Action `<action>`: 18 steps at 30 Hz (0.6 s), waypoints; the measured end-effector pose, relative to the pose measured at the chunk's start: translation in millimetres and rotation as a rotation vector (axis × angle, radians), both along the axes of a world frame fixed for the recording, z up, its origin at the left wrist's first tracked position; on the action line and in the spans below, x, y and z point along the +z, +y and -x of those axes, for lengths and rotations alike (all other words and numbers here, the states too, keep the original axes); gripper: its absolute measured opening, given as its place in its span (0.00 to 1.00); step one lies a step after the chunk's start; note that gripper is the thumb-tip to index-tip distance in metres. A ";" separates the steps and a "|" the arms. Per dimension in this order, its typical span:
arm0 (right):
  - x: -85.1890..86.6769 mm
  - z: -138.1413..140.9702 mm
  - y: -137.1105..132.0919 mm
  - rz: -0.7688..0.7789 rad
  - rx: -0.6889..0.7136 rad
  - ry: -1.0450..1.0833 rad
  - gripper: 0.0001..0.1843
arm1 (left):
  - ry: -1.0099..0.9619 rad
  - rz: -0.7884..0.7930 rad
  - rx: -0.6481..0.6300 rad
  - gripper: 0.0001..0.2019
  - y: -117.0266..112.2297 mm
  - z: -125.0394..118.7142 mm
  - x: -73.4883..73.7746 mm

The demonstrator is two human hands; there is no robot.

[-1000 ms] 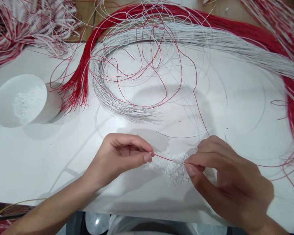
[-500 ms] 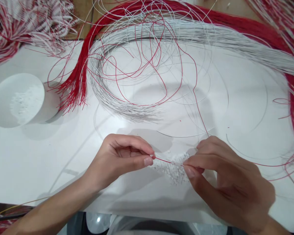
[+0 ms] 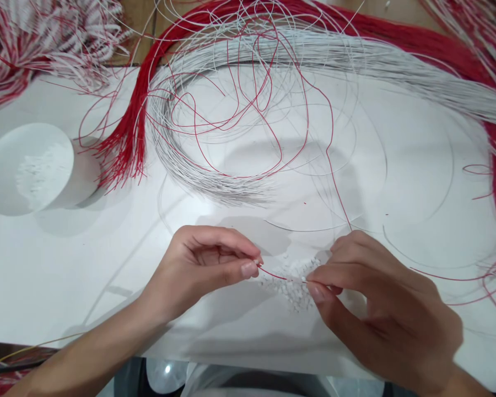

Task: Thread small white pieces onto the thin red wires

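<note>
A thin red wire runs between the fingertips of my two hands, just above the white table. My left hand is closed, pinching one end of it between thumb and index finger; a tiny white piece shows at those fingertips. Thumb and index finger of my right hand are pressed together on the wire farther along. From behind that hand a red strand rises toward the loose loops at the back. Under the wire, between the hands, lies a scattered pile of small white pieces.
A white cup with similar white bits leans at the left. Behind the hands curves a bundle of white wires, with a red wire bundle beyond it. Red-and-white bunches fill the back left corner. Single strands lie across the table.
My right hand has shifted slightly left toward the left one. The stretch of red wire between them now sags a little instead of running straight.
</note>
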State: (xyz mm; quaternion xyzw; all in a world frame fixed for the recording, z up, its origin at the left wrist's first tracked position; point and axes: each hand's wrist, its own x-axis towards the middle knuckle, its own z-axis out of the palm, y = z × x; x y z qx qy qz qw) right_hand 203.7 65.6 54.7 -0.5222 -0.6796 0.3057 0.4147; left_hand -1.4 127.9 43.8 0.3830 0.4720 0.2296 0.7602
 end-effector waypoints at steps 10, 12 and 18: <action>-0.2 -1.5 0.3 -0.020 0.005 -0.045 0.07 | 0.000 0.069 0.027 0.05 -0.7 -0.8 0.7; 0.1 -1.7 0.6 -0.025 0.013 -0.051 0.07 | -0.004 0.065 0.027 0.05 -0.7 -0.9 0.5; 0.3 -0.5 -0.4 -0.047 0.020 -0.064 0.07 | -0.034 0.061 0.025 0.06 -0.7 -0.5 -1.0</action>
